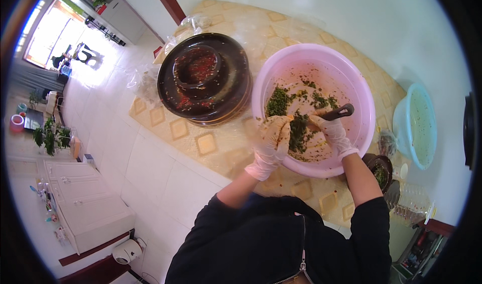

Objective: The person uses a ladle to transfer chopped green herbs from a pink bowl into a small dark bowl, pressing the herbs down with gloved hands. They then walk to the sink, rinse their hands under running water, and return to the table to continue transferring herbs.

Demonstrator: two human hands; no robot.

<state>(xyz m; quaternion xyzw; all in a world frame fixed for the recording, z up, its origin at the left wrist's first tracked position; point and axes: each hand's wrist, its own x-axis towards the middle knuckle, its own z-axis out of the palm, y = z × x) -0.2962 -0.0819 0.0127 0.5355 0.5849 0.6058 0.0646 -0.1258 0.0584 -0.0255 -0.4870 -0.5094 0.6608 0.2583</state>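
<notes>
A large pink plastic basin (371, 122) stands before me, its floor and walls smeared with chopped green herbs (278, 101) and reddish sauce. My right hand (331, 133), in a clear disposable glove, grips a utensil by its dark handle (339, 112), which has a hanging hole at its end. The utensil's working end is hidden. My left hand (274, 139), also gloved and stained with sauce, is curled over the basin's near left rim. Whether it holds anything is hidden by the fingers. A darker clump of greens (299, 129) lies between both hands.
Left of the basin stands a dark glazed crock (233, 69) with red sauce on its top. A light-blue basin (401, 122), a dark pot of greens (380, 173) and a clear plastic container (412, 201) are at the right. Plastic bags (145, 80) lie along the patterned tablecloth's (179, 129) left edge.
</notes>
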